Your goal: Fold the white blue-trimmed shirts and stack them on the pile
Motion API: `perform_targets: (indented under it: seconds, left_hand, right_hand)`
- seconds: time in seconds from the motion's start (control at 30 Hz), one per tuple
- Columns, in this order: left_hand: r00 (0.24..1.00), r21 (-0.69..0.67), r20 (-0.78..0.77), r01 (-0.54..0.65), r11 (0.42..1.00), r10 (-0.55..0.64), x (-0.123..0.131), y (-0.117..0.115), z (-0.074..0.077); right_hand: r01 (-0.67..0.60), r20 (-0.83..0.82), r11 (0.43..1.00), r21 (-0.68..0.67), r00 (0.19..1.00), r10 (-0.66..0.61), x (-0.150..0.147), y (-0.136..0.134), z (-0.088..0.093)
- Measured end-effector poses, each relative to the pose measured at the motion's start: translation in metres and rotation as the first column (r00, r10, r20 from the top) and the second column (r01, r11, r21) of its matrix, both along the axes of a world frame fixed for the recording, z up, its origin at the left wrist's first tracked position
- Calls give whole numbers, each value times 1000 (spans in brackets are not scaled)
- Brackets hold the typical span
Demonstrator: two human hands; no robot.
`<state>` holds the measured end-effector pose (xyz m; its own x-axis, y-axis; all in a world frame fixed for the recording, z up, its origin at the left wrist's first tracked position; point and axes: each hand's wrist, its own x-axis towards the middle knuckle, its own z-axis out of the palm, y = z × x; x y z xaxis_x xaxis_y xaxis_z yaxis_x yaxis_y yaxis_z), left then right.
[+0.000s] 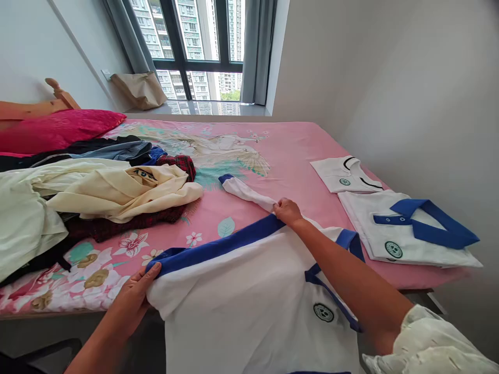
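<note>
A white polo shirt (241, 291) with blue trim and a round dark badge hangs over the near edge of the bed, its upper part lying on the pink sheet. My left hand (138, 291) pinches the shirt at the left end of a blue band. Farther right, my right hand (287, 212) grips the same shirt where the blue band meets a white sleeve. That sleeve stretches away across the sheet and ends in a blue cuff. My right forearm covers part of the blue collar.
A folded white shirt with blue collar (409, 228) and a smaller folded white shirt (346, 174) lie on the bed's right side. Heaped clothes (125, 187) cover the left, near a red pillow (66, 130). A paper bag (139, 91) stands on the windowsill.
</note>
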<state>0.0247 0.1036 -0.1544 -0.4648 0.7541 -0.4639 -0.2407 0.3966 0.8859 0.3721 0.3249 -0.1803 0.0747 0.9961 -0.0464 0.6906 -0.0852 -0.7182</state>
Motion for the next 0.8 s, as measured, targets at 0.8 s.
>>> perform_targets:
  seconds: [0.8]
  left_hand:
    - [994, 230, 56, -107, 967, 97, -31, 69, -60]
  right_hand:
    - [18, -367, 992, 122, 930, 28, 41, -37, 9]
